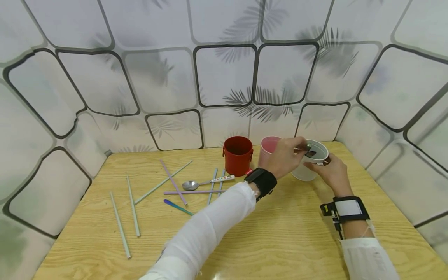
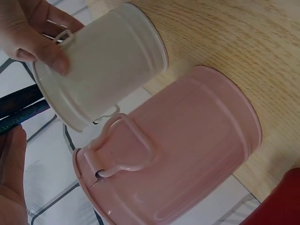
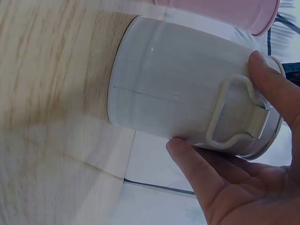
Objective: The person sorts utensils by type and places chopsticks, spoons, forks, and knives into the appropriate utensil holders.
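Note:
A small white metal bucket (image 1: 303, 171) with side handles stands at the right of the table, slightly tilted. My right hand (image 1: 330, 173) grips it near the rim, with thumb and fingers on either side of its wire handle (image 3: 229, 112). At the bucket's mouth, my left hand (image 1: 288, 155) pinches dark, shiny, slender utensils (image 2: 21, 108); their ends go inside the rim and their exact kind is hidden. Just left of the white bucket is a pink bucket (image 2: 178, 150), partly covered by my left hand in the head view.
A red bucket (image 1: 238, 157) stands left of the pink one. A spoon with a patterned white handle (image 1: 223, 178), a blue-green utensil (image 1: 177, 207), purple sticks (image 1: 173, 182) and several pale green sticks (image 1: 120, 225) lie on the table's left half. A patterned curtain (image 1: 224, 77) surrounds the table.

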### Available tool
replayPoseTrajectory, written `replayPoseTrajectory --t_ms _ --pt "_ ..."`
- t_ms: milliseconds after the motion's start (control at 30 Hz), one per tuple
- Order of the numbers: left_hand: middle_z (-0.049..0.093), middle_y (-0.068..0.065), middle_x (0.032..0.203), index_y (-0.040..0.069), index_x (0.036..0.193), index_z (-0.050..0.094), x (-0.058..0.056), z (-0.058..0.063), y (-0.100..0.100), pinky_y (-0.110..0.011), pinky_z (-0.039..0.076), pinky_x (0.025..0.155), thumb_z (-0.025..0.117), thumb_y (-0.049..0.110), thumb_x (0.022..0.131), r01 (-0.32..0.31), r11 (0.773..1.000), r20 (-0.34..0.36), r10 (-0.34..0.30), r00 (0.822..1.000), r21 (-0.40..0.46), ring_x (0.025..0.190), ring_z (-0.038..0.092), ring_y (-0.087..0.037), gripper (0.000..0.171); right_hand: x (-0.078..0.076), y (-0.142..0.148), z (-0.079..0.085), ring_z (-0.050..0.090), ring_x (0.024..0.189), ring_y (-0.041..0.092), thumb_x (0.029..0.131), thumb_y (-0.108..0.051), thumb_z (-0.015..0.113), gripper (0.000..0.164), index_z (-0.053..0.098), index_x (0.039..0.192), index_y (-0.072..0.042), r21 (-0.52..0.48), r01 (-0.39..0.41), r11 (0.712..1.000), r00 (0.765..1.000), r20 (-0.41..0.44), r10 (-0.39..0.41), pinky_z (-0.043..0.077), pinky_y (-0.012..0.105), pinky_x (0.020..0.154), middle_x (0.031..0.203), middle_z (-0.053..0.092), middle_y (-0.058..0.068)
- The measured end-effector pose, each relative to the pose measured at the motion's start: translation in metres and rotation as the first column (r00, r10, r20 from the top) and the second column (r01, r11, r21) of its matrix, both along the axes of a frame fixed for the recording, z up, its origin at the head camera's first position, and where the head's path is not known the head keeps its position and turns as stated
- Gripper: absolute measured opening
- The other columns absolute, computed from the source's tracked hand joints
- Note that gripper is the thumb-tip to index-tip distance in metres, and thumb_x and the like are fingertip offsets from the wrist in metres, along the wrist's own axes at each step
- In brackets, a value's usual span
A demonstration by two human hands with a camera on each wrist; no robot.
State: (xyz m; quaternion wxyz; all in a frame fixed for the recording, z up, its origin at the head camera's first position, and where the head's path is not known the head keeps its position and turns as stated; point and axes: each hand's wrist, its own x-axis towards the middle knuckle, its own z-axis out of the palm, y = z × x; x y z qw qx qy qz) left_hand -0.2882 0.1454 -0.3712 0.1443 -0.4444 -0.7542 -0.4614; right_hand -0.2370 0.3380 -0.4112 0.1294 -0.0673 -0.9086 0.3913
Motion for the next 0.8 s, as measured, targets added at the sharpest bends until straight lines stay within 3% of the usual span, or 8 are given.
replayPoseTrajectory --t_ms 233,633,800 --pt "0.076 -0.009 0.11 0.001 0.112 0.075 -0.0015 -0.0038 0.0017 -0.008 0.05 0.086 0.071 0.001 0.096 -0.046 0.997 -0.017 0.045 0.999 -0.06 0.098 0.072 -0.015 0.016 -0.001 -0.0027 0.0012 0.053 0.129 0.054 0.09 -0.044 0.079 0.083 0.048 0.147 0.008 -0.003 0.001 1.0 1.0 0.017 -0.001 0.048 0.065 0.101 0.144 0.051 0.036" --pt "0.077 -0.004 0.11 0.006 0.115 0.077 -0.0007 -0.0035 0.0064 -0.008 0.048 0.086 0.07 0.008 0.099 -0.14 0.981 -0.071 0.131 0.989 -0.132 0.099 0.071 -0.011 0.018 0.0012 -0.0021 0.0035 0.051 0.13 0.055 0.091 -0.048 0.077 0.085 0.047 0.148 0.007 -0.007 0.002 1.0 1.0 0.015 -0.002 0.047 0.067 0.101 0.144 0.051 0.036" --pt "0.077 -0.002 0.111 0.007 0.116 0.078 0.0016 -0.0024 0.0067 -0.008 0.048 0.085 0.07 0.01 0.1 -0.171 0.972 -0.059 0.164 0.985 -0.159 0.098 0.07 -0.01 0.018 0.0014 -0.0011 0.0016 0.052 0.129 0.055 0.091 -0.048 0.078 0.085 0.047 0.149 0.007 -0.009 -0.002 1.0 1.0 0.011 0.003 0.047 0.067 0.101 0.144 0.051 0.036"
